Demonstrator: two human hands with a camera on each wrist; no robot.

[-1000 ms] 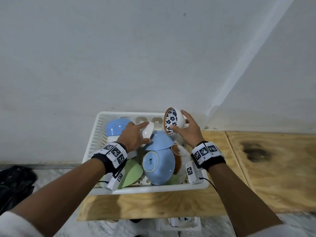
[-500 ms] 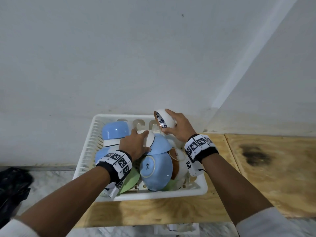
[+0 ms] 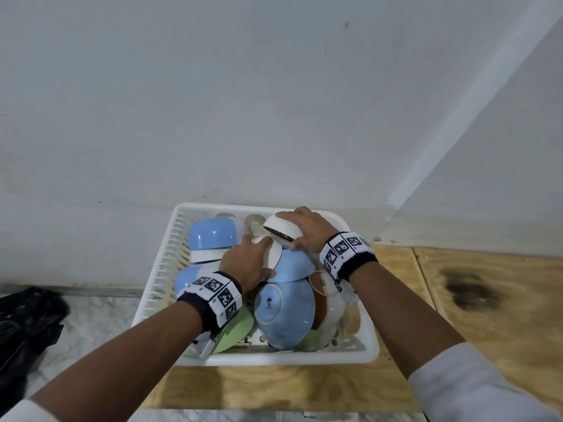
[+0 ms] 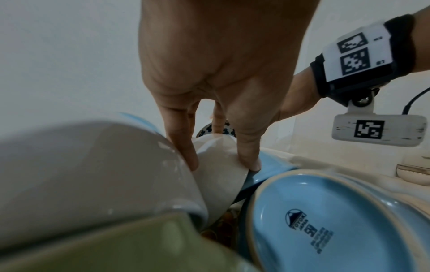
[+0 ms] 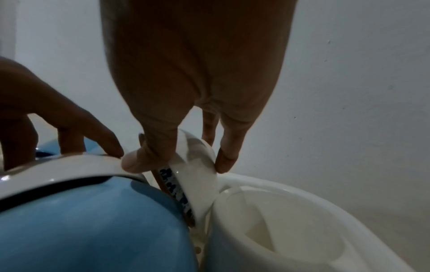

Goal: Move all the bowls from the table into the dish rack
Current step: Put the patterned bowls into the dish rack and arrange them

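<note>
A white dish rack (image 3: 370, 336) on the wooden table holds several bowls: blue, green and white ones. My left hand (image 3: 248, 263) grips a plain white bowl (image 3: 272, 254) (image 4: 218, 165) wedged between a blue bowl (image 3: 213, 233) and another blue bowl (image 3: 297, 266) in the rack's middle. My right hand (image 3: 307, 228) holds a small white bowl with a blue flower pattern inside (image 3: 281, 228) (image 5: 195, 176), tilted mouth down at the rack's back, against the blue bowl (image 5: 93, 220). A large blue bowl (image 3: 285, 315) stands on edge in front.
The wooden table top (image 3: 487, 300) runs to the right, with a dark burn mark (image 3: 469, 292). A white wall rises just behind the rack. A black bag (image 3: 27, 324) lies on the marble floor at the left. A white cutlery cup (image 5: 291, 230) sits at the rack's back right.
My right hand has lowered the flower-pattern bowl from above the rack, turning its mouth downward, into the rack's back part. My left hand has stayed on the white bowl.
</note>
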